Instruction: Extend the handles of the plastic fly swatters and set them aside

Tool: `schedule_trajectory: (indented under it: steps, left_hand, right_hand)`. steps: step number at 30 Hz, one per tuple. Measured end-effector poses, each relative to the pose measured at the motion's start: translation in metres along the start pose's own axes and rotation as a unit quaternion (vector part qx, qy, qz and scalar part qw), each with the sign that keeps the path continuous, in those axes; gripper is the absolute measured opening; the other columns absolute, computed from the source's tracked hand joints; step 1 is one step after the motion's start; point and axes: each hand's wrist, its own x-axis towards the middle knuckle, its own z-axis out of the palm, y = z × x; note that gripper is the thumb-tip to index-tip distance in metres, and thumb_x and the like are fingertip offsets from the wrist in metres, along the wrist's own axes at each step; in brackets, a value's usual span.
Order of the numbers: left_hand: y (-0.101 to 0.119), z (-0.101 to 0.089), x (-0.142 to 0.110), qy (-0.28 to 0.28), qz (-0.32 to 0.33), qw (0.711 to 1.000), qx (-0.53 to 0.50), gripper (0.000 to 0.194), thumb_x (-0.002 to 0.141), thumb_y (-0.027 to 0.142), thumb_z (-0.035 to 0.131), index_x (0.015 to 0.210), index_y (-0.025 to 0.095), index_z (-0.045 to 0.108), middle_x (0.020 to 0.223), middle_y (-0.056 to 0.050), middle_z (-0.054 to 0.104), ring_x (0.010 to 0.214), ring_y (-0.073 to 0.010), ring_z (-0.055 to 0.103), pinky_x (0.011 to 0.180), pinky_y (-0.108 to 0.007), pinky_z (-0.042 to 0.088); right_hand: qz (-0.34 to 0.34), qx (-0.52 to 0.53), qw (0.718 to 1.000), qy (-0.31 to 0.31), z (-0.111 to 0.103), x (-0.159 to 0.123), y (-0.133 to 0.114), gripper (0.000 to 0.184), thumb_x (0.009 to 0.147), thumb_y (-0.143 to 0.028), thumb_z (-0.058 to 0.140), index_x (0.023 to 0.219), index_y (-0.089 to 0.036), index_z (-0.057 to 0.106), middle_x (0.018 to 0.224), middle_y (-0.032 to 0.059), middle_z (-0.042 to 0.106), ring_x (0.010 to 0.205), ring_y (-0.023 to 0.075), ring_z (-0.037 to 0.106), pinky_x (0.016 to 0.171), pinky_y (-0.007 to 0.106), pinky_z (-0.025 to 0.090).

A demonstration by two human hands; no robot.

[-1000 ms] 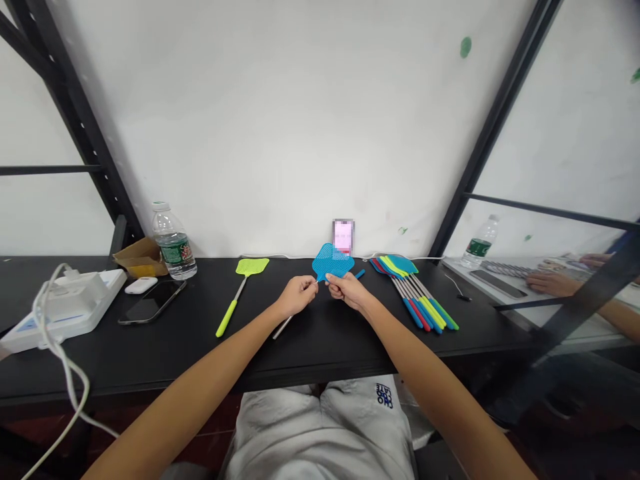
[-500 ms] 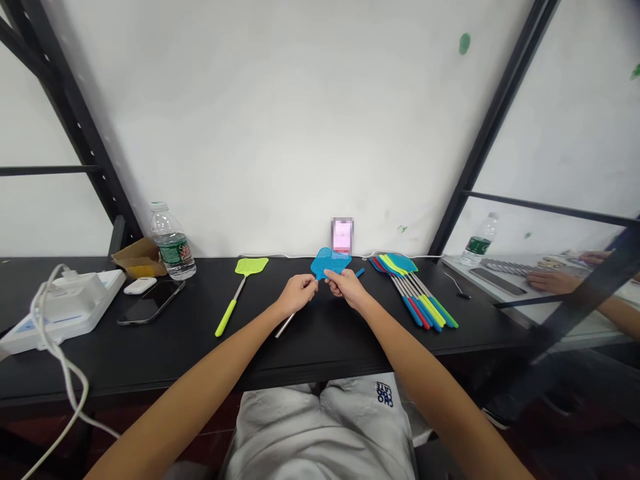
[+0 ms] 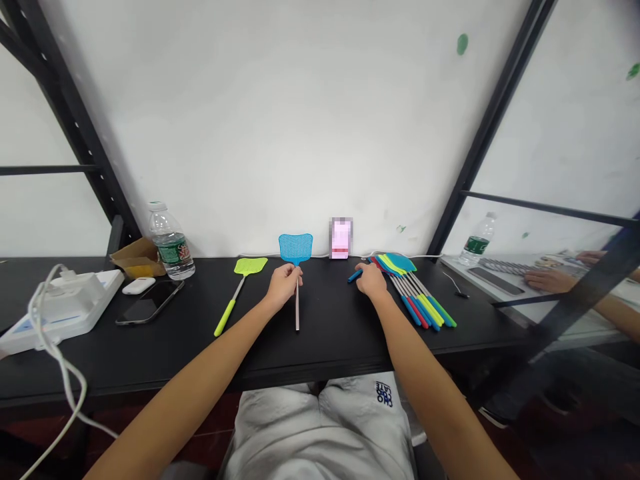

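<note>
My left hand [image 3: 283,288] is closed around the metal shaft of a blue fly swatter [image 3: 296,247], just below its mesh head. The head is up, and the bare shaft end, without a coloured grip, points towards me. Over at the right, my right hand [image 3: 373,280] has its fingers closed on a blue handle grip [image 3: 355,276], whose other end is hidden under the hand. A yellow-green fly swatter [image 3: 229,313] lies on the table left of my left hand. Several fly swatters [image 3: 418,297] in blue, red, yellow and green lie fanned beside my right hand.
A phone [image 3: 341,239] leans upright against the wall. On the left of the black table [image 3: 320,353] are a water bottle [image 3: 173,243], a cardboard box [image 3: 137,257], a dark phone [image 3: 150,303], a white case [image 3: 139,286] and a power strip with cables [image 3: 75,307]. Another person's hand [image 3: 550,280] rests on the right-hand table.
My left hand has moved left with the blue swatter and tilted it upright. My right hand has let go of the swatter head and moved right to the blue handle grip.
</note>
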Motion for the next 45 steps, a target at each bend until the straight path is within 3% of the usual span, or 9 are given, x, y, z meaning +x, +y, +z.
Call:
schedule_trajectory:
  steps: [8, 13, 18, 23, 29, 45]
  left_hand:
    - [0.001, -0.004, 0.004, 0.106, -0.039, 0.991, -0.077, 0.023, 0.085, 0.037, 0.049, 0.074, 0.018, 0.043, 0.064, 0.000, 0.061, 0.039, -0.0063, 0.049, 0.037, -0.018, 0.035]
    - [-0.002, -0.005, 0.008, 0.150, -0.014, 0.985, -0.084, 0.025, 0.087, 0.040, 0.048, 0.076, 0.018, 0.043, 0.063, 0.001, 0.060, 0.040, -0.0071, 0.051, 0.037, -0.017, 0.036]
    - [-0.004, -0.004, 0.010, 0.175, -0.002, 0.980, -0.094, 0.023, 0.088, 0.038, 0.047, 0.077, 0.019, 0.042, 0.064, 0.001, 0.059, 0.041, -0.0087, 0.055, 0.036, -0.019, 0.038]
    - [-0.008, -0.007, 0.013, 0.192, 0.002, 0.978, -0.086, 0.021, 0.089, 0.037, 0.046, 0.078, 0.019, 0.042, 0.065, 0.001, 0.061, 0.044, -0.0100, 0.058, 0.039, -0.020, 0.042]
    - [-0.008, -0.011, 0.014, 0.215, 0.006, 0.974, -0.072, 0.019, 0.092, 0.034, 0.041, 0.079, 0.019, 0.042, 0.061, 0.003, 0.057, 0.046, -0.0110, 0.059, 0.041, -0.021, 0.044]
    - [-0.001, -0.011, 0.013, 0.223, -0.003, 0.968, -0.117, 0.017, 0.093, 0.029, 0.039, 0.079, 0.020, 0.041, 0.059, 0.002, 0.057, 0.046, -0.0117, 0.059, 0.042, -0.022, 0.046]
  right_hand:
    - [-0.021, -0.042, 0.998, -0.043, 0.002, 0.001, -0.004, 0.030, 0.084, -0.016, 0.059, 0.110, -0.026, 0.069, 0.118, 0.0155, 0.051, 0.110, 0.0315, 0.048, 0.082, 0.037, 0.041]
    - [-0.041, -0.125, 0.991, -0.029, 0.003, -0.002, -0.012, 0.021, 0.087, -0.024, 0.059, 0.106, -0.024, 0.068, 0.119, 0.0152, 0.051, 0.112, 0.0311, 0.046, 0.085, 0.038, 0.039]
    - [-0.065, -0.172, 0.982, -0.038, 0.004, -0.006, -0.021, 0.023, 0.089, -0.026, 0.058, 0.108, -0.017, 0.065, 0.115, 0.0170, 0.057, 0.110, 0.0316, 0.049, 0.086, 0.039, 0.037]
    - [-0.146, -0.049, 0.984, -0.093, 0.006, -0.010, -0.024, 0.017, 0.090, -0.028, 0.056, 0.095, -0.014, 0.065, 0.103, 0.0132, 0.063, 0.092, 0.0221, 0.058, 0.075, 0.030, 0.039]
    - [-0.232, 0.121, 0.955, -0.140, 0.010, -0.014, -0.027, 0.006, 0.086, -0.023, 0.061, 0.084, -0.018, 0.064, 0.082, 0.0038, 0.065, 0.072, 0.0139, 0.057, 0.064, 0.024, 0.039]
    - [-0.238, 0.263, 0.908, -0.222, 0.004, -0.023, -0.041, 0.012, 0.085, -0.025, 0.055, 0.084, -0.017, 0.064, 0.077, 0.0021, 0.065, 0.068, 0.0138, 0.058, 0.066, 0.026, 0.044]
